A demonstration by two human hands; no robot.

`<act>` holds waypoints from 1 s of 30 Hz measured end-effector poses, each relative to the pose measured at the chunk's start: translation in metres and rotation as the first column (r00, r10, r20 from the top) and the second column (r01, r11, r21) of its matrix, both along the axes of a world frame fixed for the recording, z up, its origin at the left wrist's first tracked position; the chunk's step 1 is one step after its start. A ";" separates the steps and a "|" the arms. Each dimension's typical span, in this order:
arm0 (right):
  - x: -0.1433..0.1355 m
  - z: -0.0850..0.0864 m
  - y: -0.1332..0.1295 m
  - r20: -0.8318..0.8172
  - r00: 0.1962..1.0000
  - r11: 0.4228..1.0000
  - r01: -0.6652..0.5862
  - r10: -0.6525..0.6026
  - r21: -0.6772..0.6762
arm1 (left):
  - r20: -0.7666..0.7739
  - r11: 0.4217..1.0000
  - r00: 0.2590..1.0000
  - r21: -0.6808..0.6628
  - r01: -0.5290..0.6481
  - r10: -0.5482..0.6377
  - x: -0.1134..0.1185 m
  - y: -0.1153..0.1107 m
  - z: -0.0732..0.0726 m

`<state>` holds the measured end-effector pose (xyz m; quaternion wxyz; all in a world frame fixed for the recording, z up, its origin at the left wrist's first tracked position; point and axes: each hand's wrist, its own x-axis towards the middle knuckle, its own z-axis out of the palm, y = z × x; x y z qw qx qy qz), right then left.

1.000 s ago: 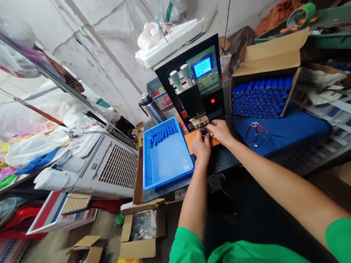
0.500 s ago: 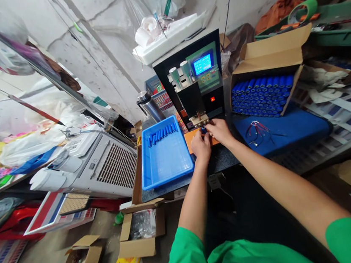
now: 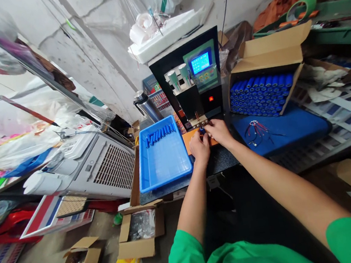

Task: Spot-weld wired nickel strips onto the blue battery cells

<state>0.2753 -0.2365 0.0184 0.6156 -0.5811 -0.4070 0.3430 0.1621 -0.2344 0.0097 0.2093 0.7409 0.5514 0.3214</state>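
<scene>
A small blue cylinder (image 3: 202, 131) is pinched in my left hand (image 3: 199, 145), just below the metal tips of a black machine (image 3: 190, 104) with a lit blue screen. From the right, my right hand (image 3: 218, 131) reaches to the same spot with its fingers closed; what they hold is too small to make out. Both hands are over an orange board (image 3: 189, 138). To their left, a blue tray (image 3: 164, 160) has several blue cylinders (image 3: 159, 134) lined up near its far end.
A cardboard box (image 3: 269, 58) packed with blue cylinders stands at the right. Red and black wires (image 3: 256, 129) lie on a blue surface (image 3: 306, 130) before it. A steel flask (image 3: 148, 105) stands behind the tray. Open boxes (image 3: 138, 249) sit on the floor.
The view has shifted slightly, so the machine and tray appear a little further left. Both hands stay together at the machine's tips, with hardly any movement.
</scene>
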 end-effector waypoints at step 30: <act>0.074 0.017 -0.043 0.723 0.607 0.941 0.269 -0.331 0.205 | -0.036 0.960 0.990 0.240 0.142 -0.137 -0.007 0.006 -0.010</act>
